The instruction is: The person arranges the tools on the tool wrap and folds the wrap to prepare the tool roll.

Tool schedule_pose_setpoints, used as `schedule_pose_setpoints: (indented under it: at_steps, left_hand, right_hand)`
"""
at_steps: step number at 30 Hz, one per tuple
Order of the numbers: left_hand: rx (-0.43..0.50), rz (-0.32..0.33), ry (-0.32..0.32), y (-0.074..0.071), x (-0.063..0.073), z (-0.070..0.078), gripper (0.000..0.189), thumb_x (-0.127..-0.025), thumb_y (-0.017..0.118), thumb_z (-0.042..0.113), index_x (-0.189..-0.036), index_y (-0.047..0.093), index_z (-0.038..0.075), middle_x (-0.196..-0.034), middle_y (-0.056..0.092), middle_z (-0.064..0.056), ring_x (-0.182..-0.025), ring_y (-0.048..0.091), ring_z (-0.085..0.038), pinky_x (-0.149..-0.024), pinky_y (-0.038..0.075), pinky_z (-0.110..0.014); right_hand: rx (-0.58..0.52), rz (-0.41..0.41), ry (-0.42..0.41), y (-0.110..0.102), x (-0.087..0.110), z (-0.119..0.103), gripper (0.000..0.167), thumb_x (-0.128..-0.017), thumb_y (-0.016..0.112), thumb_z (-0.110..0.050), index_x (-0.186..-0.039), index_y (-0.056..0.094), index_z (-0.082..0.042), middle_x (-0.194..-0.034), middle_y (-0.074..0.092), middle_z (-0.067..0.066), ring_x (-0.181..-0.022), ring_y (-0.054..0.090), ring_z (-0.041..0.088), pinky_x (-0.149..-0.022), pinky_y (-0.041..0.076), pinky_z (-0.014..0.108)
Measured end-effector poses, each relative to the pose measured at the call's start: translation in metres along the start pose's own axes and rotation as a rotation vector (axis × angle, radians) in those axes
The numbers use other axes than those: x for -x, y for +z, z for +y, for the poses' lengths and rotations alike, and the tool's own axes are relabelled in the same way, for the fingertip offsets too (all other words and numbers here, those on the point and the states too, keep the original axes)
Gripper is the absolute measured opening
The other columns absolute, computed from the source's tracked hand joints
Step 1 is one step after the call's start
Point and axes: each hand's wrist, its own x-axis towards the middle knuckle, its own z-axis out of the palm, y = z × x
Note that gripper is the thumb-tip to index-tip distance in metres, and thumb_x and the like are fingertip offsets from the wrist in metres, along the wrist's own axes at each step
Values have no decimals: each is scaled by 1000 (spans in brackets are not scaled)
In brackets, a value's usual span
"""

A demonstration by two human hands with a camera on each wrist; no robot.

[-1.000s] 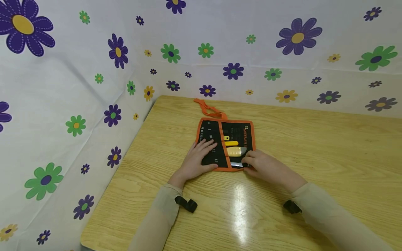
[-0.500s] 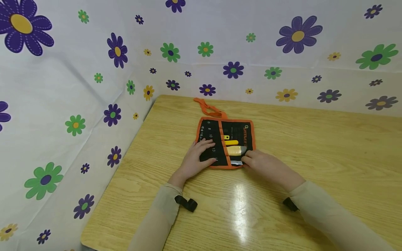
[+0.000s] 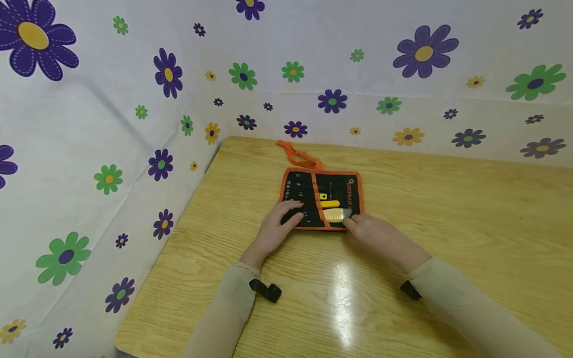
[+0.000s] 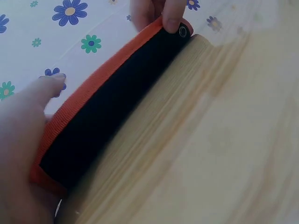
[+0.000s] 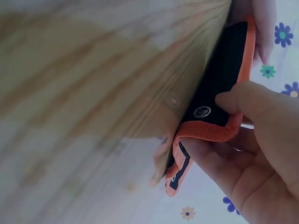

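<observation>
A black tool roll [image 3: 338,182] with orange trim lies spread on the table, its near edge lifted and folding over. My right hand [image 3: 379,238] pinches the near right corner; in the right wrist view, the thumb [image 5: 238,98] lies by a metal eyelet [image 5: 202,112], with fingers behind the cloth. At the near left corner my left hand [image 3: 273,228] holds the roll, thumb and index finger showing on top and the other fingers hidden. In the pockets sit a cream ribbed handle [image 3: 334,215] with a grey end, and a yellow handle [image 3: 330,204].
An orange tie strap [image 3: 297,156] trails from the roll's far side. The wooden table [image 3: 447,223] meets a white flowered cloth [image 3: 367,59] at the back and left. A black strap hangs at each wrist.
The roll's near edge has risen and folded away from me, covering the metal tool in the nearest pocket. Both hands moved slightly inward with it, and the left fingers no longer lie flat.
</observation>
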Motion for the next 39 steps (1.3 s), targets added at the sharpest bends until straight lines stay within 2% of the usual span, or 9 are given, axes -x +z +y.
schedule_pose_setpoints:
  at_steps: [4,8,13,16,20,24,27,32,39]
  left_hand:
    - [76,92,25,0,2,2,34,-97,58,27,-128,61,16,-127,56,0,-121,48,-17,-99,40,-44]
    - [97,191,95,0,1,0,29,-91,62,5,-120,63,7,-108,58,-5,-102,53,-19,-89,45,-40]
    - [25,240,130,1,-1,-3,14,-90,66,8,-103,62,7,-101,57,-6,-95,53,-19,-85,47,-36]
    - [-11,260,92,1,-1,-4,11,-90,68,15,-99,65,10,-102,57,-4,-95,54,-18,-82,48,-34]
    - [-43,271,53,1,0,-4,15,-89,69,19,-101,72,10,-102,57,-2,-89,53,-17,-72,47,-32]
    - [-57,272,42,0,1,-3,19,-89,69,20,-103,74,9,-100,56,-3,-87,52,-16,-68,44,-30]
    - [-65,272,37,-1,1,-2,20,-89,69,21,-104,74,8,-100,56,-3,-89,52,-17,-70,44,-30]
    - [-72,259,27,-2,0,1,20,-90,68,20,-104,74,7,-101,56,-5,-93,52,-21,-75,45,-34]
    - [-95,220,3,-2,0,1,23,-91,68,23,-107,73,7,-104,54,-4,-99,50,-22,-85,45,-39]
  right_hand:
    - [-94,-49,68,-2,1,2,24,-86,67,1,-105,52,2,-71,58,6,-59,57,15,-53,50,26]
    - [-227,-102,155,-2,-1,6,25,-89,57,10,-111,48,2,-79,65,9,-70,65,18,-57,51,26]
    - [-330,-48,225,0,-4,10,17,-93,54,7,-109,51,1,-92,61,11,-72,63,19,-57,50,24]
    - [-267,23,194,1,-4,11,19,-91,61,1,-108,54,-3,-97,52,11,-54,49,11,-47,44,21]
    - [-132,21,139,0,-5,10,33,-88,63,6,-115,56,-10,-109,49,12,-44,36,9,-38,30,19]
    - [37,61,78,-2,-7,10,38,-83,68,8,-115,65,-12,-118,53,11,-68,58,20,-46,44,25]
    - [169,118,8,-1,-10,12,27,-83,73,-6,-109,72,-8,-113,58,10,-90,59,25,-64,52,31]
    - [262,87,-59,0,-13,12,45,-80,75,-37,-109,73,-2,-100,59,9,-85,53,24,-71,51,29]
    - [329,27,-58,-1,-18,8,30,-79,77,-9,-107,73,0,-95,62,12,-79,55,24,-70,51,29]
